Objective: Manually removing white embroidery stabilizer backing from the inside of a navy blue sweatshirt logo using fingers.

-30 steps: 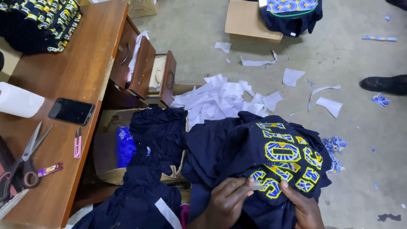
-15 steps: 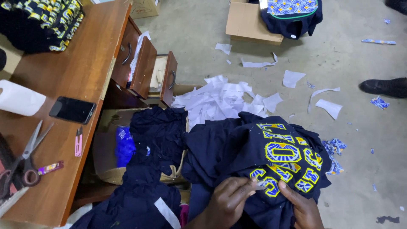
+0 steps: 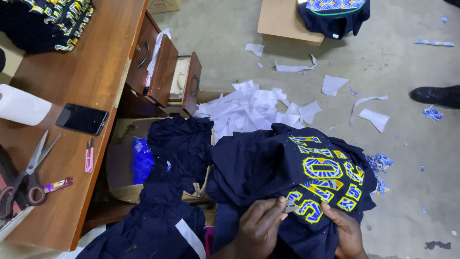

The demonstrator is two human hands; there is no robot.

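Both hands work at the lower edge of the view on a navy garment (image 3: 268,168) bearing yellow-and-blue appliqué lettering (image 3: 326,177). The left hand (image 3: 258,228) has its fingers (image 3: 274,207) pressed together, pinching what looks like a small pale strip (image 3: 289,209) at the edge of the lowest letters; whether this is backing paper or a tool cannot be told. The right hand (image 3: 346,234) lies flat on the cloth just beside the same letters, fingers (image 3: 330,211) close together and pressing the fabric down, holding nothing.

Compared with the frames half a second and one second earlier, the hands and garment occupy nearly the same position. The pinch point remains at the same letter edge, so the work at this spot is judged to be continuing rather than completed.

Beyond the fingers, a heap of white paper scraps (image 3: 249,108) lies on the floor (image 3: 393,62), with further scraps scattered well apart. To the left of the fingers, more navy cloth (image 3: 179,148) drapes over a cardboard box (image 3: 120,168). Farther left, the wooden counter (image 3: 91,72) carries scissors (image 3: 28,170), a dark phone (image 3: 82,119), a pink thread snip (image 3: 89,156) and a white roll (image 3: 21,105).
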